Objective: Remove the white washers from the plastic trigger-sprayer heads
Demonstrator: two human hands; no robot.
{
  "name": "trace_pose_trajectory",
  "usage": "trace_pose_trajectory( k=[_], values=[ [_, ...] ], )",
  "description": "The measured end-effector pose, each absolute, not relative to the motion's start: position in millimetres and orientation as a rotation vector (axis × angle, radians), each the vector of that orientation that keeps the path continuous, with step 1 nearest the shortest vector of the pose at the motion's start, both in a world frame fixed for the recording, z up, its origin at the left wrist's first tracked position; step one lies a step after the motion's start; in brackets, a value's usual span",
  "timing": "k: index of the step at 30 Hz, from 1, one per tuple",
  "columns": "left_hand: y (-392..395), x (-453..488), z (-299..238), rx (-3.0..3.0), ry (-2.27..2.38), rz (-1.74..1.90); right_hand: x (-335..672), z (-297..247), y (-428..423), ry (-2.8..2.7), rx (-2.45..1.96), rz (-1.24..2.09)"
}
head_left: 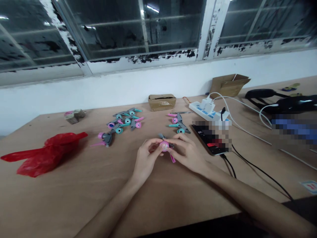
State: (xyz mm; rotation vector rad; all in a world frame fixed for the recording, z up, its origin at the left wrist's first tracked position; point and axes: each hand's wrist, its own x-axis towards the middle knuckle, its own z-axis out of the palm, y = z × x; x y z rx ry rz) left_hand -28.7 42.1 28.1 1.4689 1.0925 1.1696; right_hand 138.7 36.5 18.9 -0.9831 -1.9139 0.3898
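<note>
Between my two hands is a small grey-and-pink plastic piece (164, 146) with a round pink end and a pink lever pointing down toward me. The fingers of my left hand (148, 155) close on its left side and press near the round part. My right hand (187, 152) pinches it from the right, hiding some of the grey body. Just beyond my right hand lie similar pieces with a teal lever (181, 128) and a pink lever (175, 119). Several more like them, a teal-and-grey cluster (127, 121), lie to the far left of my hands.
A phone (209, 138) and a white power strip (210, 112) with cables lie on the right. Cardboard boxes stand at the back, a small one (162, 103) and an open one (229, 86). A red plastic bag (49, 153) lies on the left.
</note>
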Motion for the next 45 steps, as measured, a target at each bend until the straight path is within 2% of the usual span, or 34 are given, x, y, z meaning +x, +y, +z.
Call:
trace_pose_trajectory(
  k=[7,23,39,45],
  values=[
    [40,-27,25,1.503,1.143,1.125,137,18,37,-1.855,-1.06,0.476],
    [37,-21,17,1.74,1.364,1.221,119,10,31,-1.84,-1.216,0.273],
    [44,-27,12,1.524,1.168,1.167,133,2,41,-2.08,-1.081,0.094],
    [51,-43,17,2.141,1.428,1.127,137,12,55,-2.116,-1.141,-0.077]
  ],
)
